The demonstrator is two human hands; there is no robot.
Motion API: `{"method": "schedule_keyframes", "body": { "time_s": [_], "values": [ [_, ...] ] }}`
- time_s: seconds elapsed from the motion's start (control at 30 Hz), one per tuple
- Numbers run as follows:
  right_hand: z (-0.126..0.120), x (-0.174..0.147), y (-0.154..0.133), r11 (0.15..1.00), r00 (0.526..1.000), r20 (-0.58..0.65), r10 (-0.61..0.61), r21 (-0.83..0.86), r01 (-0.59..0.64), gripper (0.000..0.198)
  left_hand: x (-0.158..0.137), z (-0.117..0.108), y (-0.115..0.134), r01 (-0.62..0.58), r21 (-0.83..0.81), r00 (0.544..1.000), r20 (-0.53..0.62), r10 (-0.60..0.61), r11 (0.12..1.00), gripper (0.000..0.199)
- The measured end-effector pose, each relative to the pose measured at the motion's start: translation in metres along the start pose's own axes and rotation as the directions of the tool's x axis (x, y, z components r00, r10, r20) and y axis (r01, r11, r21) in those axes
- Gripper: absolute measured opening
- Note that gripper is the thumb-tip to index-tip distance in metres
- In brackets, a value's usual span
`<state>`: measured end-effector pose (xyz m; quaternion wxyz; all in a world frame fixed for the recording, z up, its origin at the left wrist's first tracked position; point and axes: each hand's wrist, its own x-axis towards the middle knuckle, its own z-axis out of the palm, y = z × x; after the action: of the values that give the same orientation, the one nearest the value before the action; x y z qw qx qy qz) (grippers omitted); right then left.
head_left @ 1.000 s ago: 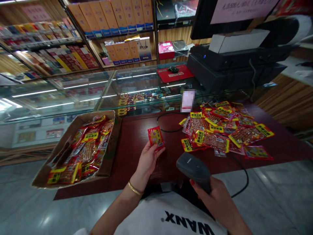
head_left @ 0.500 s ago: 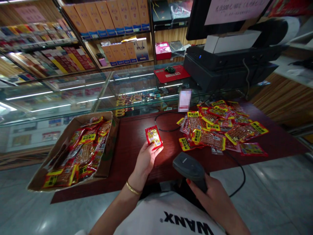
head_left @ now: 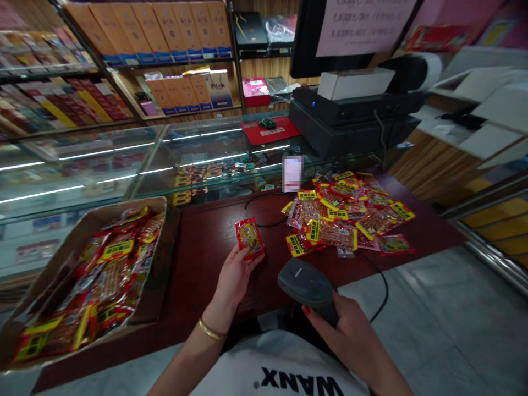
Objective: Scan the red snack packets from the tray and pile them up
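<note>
Left grip [head_left: 234, 274] pinches the red packet [head_left: 249, 236] by its near end over the dark-red table [head_left: 193, 275], long axis running away from the body, far end canted left. Right grip [head_left: 353, 329], closed round the scanner [head_left: 306, 281], points it forward-left. Glass case [head_left: 202, 144] and shelves [head_left: 268, 68] stand beyond.

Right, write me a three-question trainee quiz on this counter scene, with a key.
1. True or false: the person's right hand grips a dark grey plastic handheld scanner.
2. The open brown cardboard box of red-and-yellow snack packets stands: A) right of the right hand; B) left of the left hand; C) on the red rectangular mat.
3. Which hand holds the small, shiny, red-edged plastic packet?

Key: 1. True. 2. B. 3. The left hand.
</note>
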<state>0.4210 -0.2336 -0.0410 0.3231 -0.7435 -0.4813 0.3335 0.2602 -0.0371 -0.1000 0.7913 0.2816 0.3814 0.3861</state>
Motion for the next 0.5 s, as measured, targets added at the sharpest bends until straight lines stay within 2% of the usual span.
{"method": "schedule_keyframes", "body": {
  "time_s": [0.1,0.2,0.33,0.5],
  "values": [
    [-0.007,-0.007,0.006,0.998,0.998,-0.032,0.049,0.039,-0.048,0.029,0.011,0.013,-0.002,-0.031,0.14,0.998,0.056,0.024,0.99,0.029],
    [-0.012,-0.016,0.021,0.992,0.985,-0.127,0.114,0.065,-0.107,0.034,0.034,0.039,-0.006,-0.188,0.365,0.972,0.206,0.117,0.912,0.031],
    [-0.015,-0.027,0.042,0.982,0.958,-0.228,0.173,0.111,-0.151,0.039,0.079,0.1,-0.015,-0.461,0.564,0.875,0.419,0.244,0.685,0.035],
    [-0.02,-0.032,0.059,0.971,0.941,-0.26,0.216,0.157,-0.179,0.037,0.127,0.188,-0.034,-0.563,0.741,0.825,0.528,0.2,0.365,0.042]
  ]
}}
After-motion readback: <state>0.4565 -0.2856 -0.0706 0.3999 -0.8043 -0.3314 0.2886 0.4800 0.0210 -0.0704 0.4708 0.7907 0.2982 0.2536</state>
